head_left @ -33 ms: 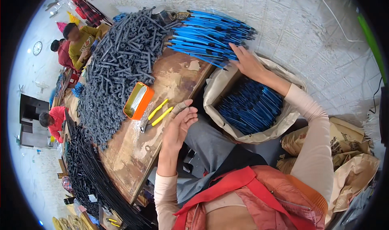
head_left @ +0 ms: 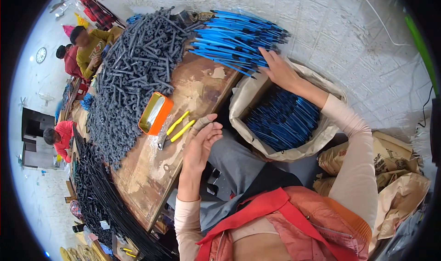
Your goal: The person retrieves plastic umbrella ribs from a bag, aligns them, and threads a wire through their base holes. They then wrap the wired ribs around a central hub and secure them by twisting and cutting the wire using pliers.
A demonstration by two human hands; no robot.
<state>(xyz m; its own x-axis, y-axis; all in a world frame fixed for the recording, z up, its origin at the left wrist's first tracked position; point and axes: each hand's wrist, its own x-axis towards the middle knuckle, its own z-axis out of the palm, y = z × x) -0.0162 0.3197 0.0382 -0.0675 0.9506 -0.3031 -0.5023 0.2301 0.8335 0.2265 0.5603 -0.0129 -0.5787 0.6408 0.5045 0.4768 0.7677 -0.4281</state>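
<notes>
My right hand (head_left: pixel 281 72) reaches over a sack to the near end of a pile of blue rods with black ends (head_left: pixel 234 40). Its fingers are stretched out, the tips at or just touching the black ends; exact contact I cannot make out. My left hand (head_left: pixel 200 144) hovers by the table's edge, palm turned inward, fingers loosely bent, with nothing seen in it. Tan tape wraps one of its fingers. Nearest to it on the table lie yellow-handled pliers (head_left: pixel 181 130). Below my right arm, the pale sack (head_left: pixel 239 109) holds many similar blue rods (head_left: pixel 284 118).
An orange tin (head_left: pixel 156 114) stands beside a large heap of grey plastic parts (head_left: pixel 138 72) on the wooden table (head_left: pixel 142 187). Long black strips (head_left: pixel 98 183) lie farther left. Brown paper sacks (head_left: pixel 386 164) are at my right. Other people (head_left: pixel 92 54) work at far left.
</notes>
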